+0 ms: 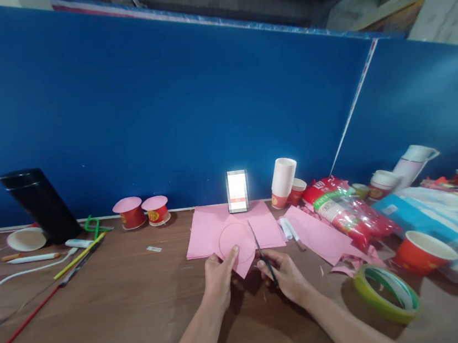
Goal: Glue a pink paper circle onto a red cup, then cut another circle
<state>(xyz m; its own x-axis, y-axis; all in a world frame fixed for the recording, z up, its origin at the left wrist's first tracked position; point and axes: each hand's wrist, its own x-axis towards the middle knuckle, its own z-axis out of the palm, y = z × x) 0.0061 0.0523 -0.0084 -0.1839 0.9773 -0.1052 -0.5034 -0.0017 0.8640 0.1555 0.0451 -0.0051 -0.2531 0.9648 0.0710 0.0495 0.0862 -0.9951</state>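
My left hand [220,275] pinches a piece of pink paper [239,251], its thumb lying on top. A round outline is drawn on that piece, and one corner points toward me. In my right hand [283,276] is a pair of scissors [260,245], the blades pointing away from me along the paper's right edge. Whether the blades are apart is hard to make out. Behind the piece lies a stack of pink paper sheets [203,233], with a bright upright phone [237,191] at its back edge.
Two red cups with pink discs [128,206] stand back left, near a black bottle [41,205]. To the right are stacked paper cups [284,178], a red plastic bag [334,208], pink scraps [320,238], a tape roll [386,294] and an orange cup [420,253]. A blue partition [162,102] rises behind.
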